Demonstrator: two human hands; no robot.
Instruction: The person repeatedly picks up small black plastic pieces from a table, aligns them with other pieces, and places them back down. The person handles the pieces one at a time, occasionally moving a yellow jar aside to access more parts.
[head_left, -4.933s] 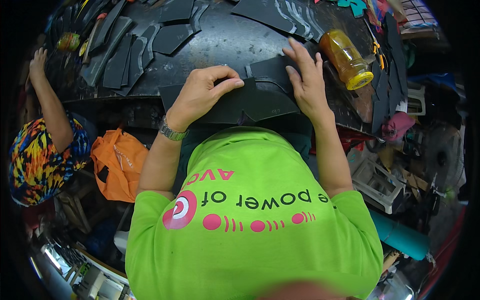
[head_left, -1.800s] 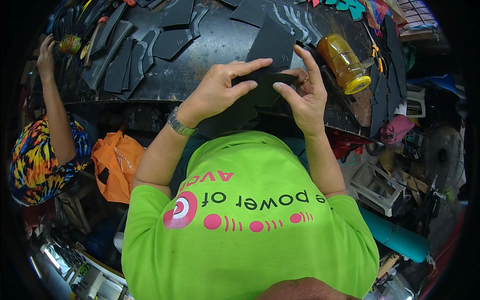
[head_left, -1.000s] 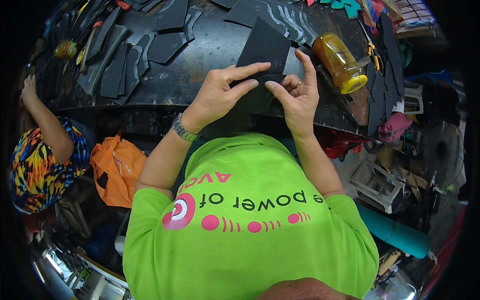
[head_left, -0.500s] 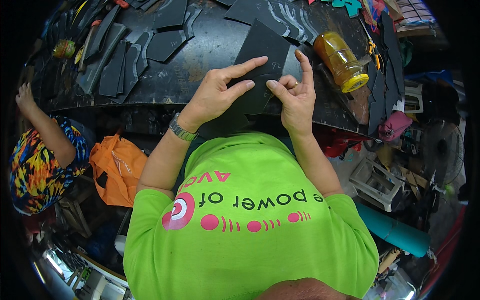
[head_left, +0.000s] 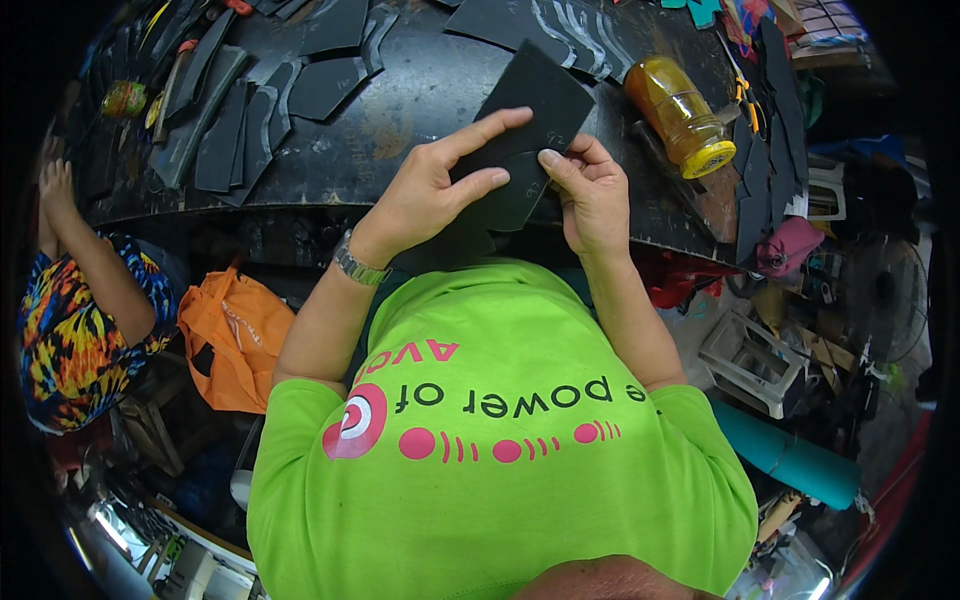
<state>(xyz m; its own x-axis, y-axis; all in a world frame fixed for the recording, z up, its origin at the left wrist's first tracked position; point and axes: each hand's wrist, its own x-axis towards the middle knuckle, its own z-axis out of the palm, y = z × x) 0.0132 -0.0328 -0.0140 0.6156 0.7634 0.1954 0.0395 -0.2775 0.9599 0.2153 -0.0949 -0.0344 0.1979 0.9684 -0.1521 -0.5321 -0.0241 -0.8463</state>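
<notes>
Two flat black sheet pieces, an upper one [head_left: 545, 90] and a lower one [head_left: 512, 212], meet at a curved edge over the near side of the dark worktable [head_left: 395, 130]. Pale chalk-like marks show on both near the seam. My left hand [head_left: 425, 190] grips them from the left, thumb and index finger on top and the other fingers hidden underneath. At the right end of the seam, my right hand [head_left: 597, 195] pinches the edge, its thumb on top and its fingers curled behind.
Cut black pieces with grey borders [head_left: 340, 80] lie along the table's far side. To the right, a jar of amber liquid [head_left: 675, 110] with a yellow lid lies tilted, near orange-handled scissors [head_left: 745, 95]. Another person's arm [head_left: 95, 250] is at far left, beside an orange bag [head_left: 235, 340].
My right index finger, raised before, has folded down, and the hand now pinches the edge of the black pieces. The upper piece has swung slightly to the right.
</notes>
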